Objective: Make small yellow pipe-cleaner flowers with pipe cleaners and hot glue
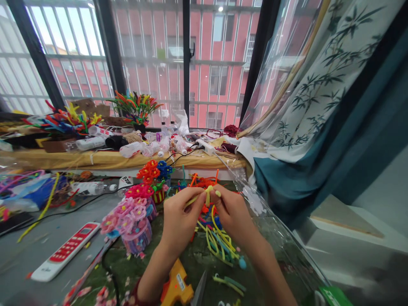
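My left hand (183,212) and my right hand (232,212) are raised close together above the table, near the middle of the view. Between their fingertips is a bent, fuzzy yellow pipe cleaner (208,194). The fingers of both hands are pinched on it, and one yellow length runs back under my left fingers. Behind and below the hands lies a loose bunch of yellow and green pipe cleaners (216,242). Left of my left hand stands a pot of pink pipe-cleaner flowers (130,216).
A yellow glue gun (178,284) and a scissor blade (199,289) lie near my left forearm. A white and red remote (66,250) is at the left. Bottles (92,188) and a black cable lie farther back, below the cluttered windowsill (63,159).
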Demonstrator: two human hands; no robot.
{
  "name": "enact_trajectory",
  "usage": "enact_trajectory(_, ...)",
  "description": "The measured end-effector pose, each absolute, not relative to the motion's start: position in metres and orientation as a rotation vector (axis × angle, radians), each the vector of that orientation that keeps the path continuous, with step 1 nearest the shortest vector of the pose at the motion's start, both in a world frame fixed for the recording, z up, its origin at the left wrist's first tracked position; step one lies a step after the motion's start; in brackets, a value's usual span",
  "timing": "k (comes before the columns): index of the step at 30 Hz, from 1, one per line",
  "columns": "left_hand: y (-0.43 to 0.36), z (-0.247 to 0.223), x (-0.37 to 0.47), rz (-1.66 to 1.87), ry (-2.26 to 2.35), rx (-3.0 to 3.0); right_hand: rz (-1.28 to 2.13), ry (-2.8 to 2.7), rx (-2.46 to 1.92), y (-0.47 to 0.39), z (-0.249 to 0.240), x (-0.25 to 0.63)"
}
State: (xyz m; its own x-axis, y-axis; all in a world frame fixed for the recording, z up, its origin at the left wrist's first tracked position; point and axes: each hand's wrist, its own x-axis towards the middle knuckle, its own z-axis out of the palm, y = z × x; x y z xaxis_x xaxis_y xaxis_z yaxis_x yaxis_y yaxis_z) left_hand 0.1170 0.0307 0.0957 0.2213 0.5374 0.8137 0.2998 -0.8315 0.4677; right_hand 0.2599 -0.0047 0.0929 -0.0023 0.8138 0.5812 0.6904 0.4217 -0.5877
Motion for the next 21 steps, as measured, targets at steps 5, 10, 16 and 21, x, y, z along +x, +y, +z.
enact_trajectory(5,0.031,0.097,0.114,1.723,0.801,2.365,-0.009,-1.766,-1.422,-0.003,0.091,0.251)
enact_trajectory(10,0.03,0.099,0.111,1.757,0.786,2.493,-0.191,-1.826,-1.504,0.0,0.087,0.247)
enact_trajectory(16,0.027,0.101,0.112,1.831,0.856,2.472,-0.169,-1.728,-1.406,0.002,0.082,0.243)
enact_trajectory(21,0.024,0.105,0.109,1.844,0.858,2.45,0.032,-1.602,-1.215,-0.002,0.089,0.242)
